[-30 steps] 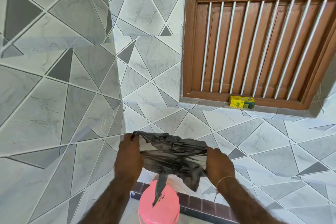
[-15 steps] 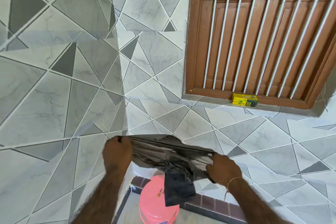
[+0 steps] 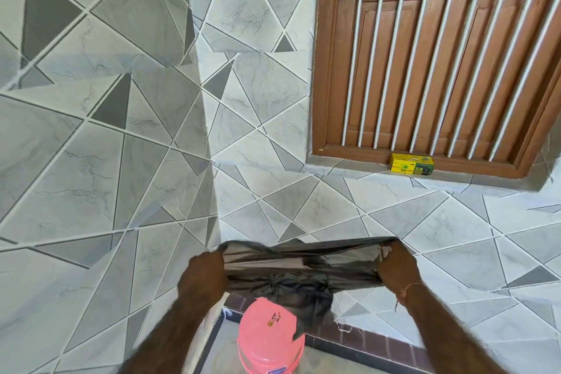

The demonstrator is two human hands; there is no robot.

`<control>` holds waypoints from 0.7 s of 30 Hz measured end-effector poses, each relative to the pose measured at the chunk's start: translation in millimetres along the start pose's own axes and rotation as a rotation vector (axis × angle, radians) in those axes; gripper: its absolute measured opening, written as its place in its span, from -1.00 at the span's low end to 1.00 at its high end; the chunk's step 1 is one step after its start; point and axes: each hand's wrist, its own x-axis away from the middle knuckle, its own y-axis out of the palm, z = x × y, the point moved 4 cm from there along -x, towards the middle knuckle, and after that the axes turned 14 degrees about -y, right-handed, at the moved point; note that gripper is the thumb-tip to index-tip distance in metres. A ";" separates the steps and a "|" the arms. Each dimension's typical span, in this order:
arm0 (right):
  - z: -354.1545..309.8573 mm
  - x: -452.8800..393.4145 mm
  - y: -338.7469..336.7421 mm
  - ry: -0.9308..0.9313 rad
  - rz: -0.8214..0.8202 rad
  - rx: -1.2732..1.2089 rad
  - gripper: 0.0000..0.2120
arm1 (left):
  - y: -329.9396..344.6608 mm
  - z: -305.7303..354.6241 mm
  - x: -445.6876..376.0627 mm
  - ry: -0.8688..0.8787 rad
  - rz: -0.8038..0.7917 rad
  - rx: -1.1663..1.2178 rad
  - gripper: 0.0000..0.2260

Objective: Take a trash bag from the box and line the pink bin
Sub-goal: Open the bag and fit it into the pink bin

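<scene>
A dark grey trash bag [image 3: 303,270] is stretched wide between my two hands in front of the tiled wall. My left hand [image 3: 203,278] grips its left edge and my right hand [image 3: 394,270] grips its right edge, and the mouth gapes between them. The bag's crumpled lower part hangs down over the right side of the pink bin [image 3: 267,337], which stands on the floor below in the corner. The yellow and green bag box [image 3: 411,164] lies on the window sill, up to the right.
Grey triangle-patterned tiles cover both walls, which meet in a corner [image 3: 209,161]. A brown wooden window [image 3: 440,61] with white bars fills the upper right. A dark brick-red skirting [image 3: 364,340] runs along the wall foot behind the bin.
My hands have pulled further apart, so the bag is wider and its mouth more open. My right hand rose to the level of the left.
</scene>
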 end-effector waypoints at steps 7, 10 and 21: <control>-10.6 7.0 11.7 -0.129 -0.200 0.259 -0.42 | -7.3 7.9 -3.4 -0.476 -0.075 1.152 -0.69; -23.4 4.9 11.5 -0.141 -0.145 0.168 -0.40 | -21.0 21.8 4.9 -0.778 -0.148 1.686 -0.88; -29.3 -2.8 4.8 -0.156 -0.108 0.296 -0.48 | -21.5 12.5 -12.0 -0.286 0.073 0.618 -0.51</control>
